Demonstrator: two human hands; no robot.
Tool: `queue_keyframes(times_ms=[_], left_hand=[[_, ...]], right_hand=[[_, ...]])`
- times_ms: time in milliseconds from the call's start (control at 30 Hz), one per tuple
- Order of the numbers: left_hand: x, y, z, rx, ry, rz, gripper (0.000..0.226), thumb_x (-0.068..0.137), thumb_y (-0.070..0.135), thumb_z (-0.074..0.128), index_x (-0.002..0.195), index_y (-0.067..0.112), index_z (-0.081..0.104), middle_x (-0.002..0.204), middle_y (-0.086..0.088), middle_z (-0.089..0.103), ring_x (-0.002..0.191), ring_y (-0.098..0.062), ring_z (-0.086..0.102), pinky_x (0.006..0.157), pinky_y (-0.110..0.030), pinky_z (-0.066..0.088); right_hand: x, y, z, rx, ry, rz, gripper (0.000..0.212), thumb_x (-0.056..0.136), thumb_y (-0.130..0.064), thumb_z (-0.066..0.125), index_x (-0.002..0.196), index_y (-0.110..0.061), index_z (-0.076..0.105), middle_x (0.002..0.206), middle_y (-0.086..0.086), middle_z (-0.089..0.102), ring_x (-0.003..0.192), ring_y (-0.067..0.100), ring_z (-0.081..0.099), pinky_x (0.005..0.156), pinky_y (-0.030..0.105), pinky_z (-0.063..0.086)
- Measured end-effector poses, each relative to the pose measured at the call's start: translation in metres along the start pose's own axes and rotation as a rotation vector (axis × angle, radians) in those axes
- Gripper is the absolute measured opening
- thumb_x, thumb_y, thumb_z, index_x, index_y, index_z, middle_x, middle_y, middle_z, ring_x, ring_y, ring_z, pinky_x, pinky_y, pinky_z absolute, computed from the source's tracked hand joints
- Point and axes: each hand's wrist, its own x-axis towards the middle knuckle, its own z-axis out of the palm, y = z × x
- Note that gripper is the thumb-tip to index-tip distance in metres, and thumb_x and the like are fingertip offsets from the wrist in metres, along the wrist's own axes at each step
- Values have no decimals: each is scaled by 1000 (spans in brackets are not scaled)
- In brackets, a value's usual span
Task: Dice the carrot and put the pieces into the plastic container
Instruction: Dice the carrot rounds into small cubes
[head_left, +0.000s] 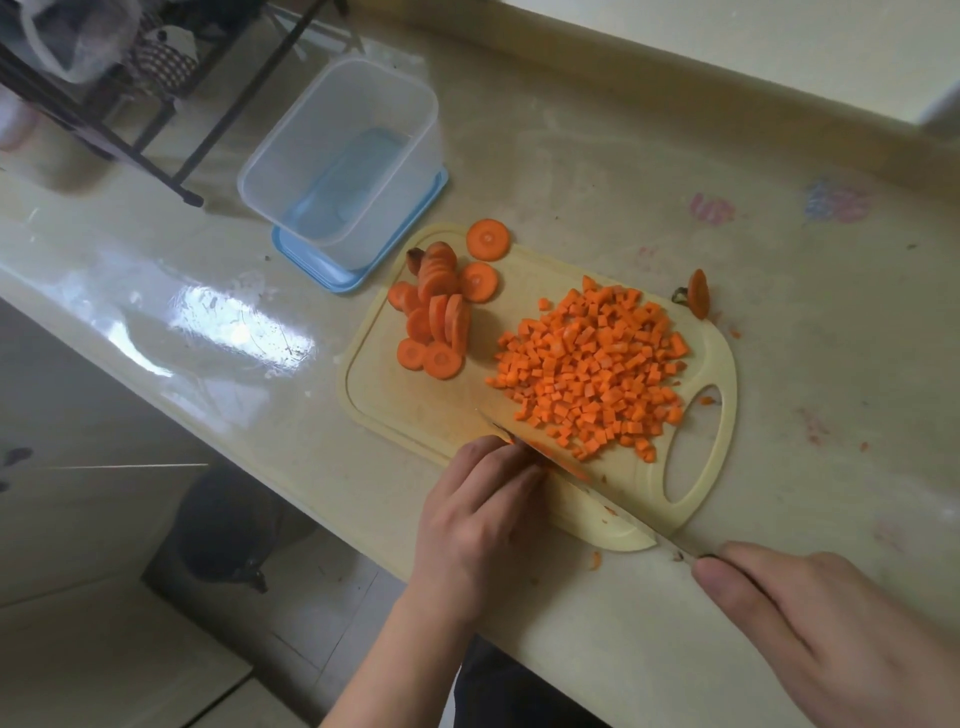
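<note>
Gripping the knife (582, 480) handle, right hand (831, 629) sets blade across cutting board (426, 410) near edge. Left hand (478, 519), fingers curled, holds a carrot bit vs blade. Diced pile (592, 364) mid-board, slices (436, 312) at left. Plastic container (343, 156) sits on blue lid (332, 270), just beyond board.

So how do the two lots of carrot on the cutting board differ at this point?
The carrot rounds are whole discs, some leaning on edge in a short row; the diced carrot is small cubes spread in a loose heap. The rounds lie at the board's end nearer the plastic container, the dice nearer the handle hole. The rounds are few, the dice many. Both lie on the cutting board, none in the container.
</note>
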Motion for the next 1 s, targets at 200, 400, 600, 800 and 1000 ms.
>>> queue_keyframes(times_ms=[200,400,600,800,1000], left_hand=[[0,0,0,13,23,-24,21,79,-4,83,99,-4,77,107,-14,73,103,-31,67,89,-37,55],[1,0,1,22,38,-21,17,82,0,81,99,-2,78,107,-13,73,102,-30,67,89,-36,56],[-3,0,-1,2,89,-8,12,92,9,73,94,-1,78,99,-14,73,100,-28,67,90,-35,57],[0,3,-10,-104,256,-148,7,85,3,72,84,-3,76,88,-12,70,88,-26,68,82,-33,55],[-7,4,-11,-61,250,-192,13,85,7,66,79,-3,73,87,-11,69,89,-24,65,83,-31,54]], right_hand=[[7,-8,6,-53,3,-7,76,64,-87,-9,84,-42,49,72,-19,62,67,5,57,60,20,41],[31,-22,17,-27,35,-79,68,76,-79,3,65,-26,44,58,-2,55,57,13,53,57,32,43],[30,-12,5,115,76,-55,68,79,-77,19,57,-17,41,51,-2,49,49,13,45,51,26,36],[13,-23,6,125,60,-71,65,77,-75,20,68,-19,50,55,-3,56,51,11,51,51,23,37],[3,-25,10,96,42,-71,71,70,-88,9,80,-37,57,65,-15,63,62,3,59,61,22,43]])
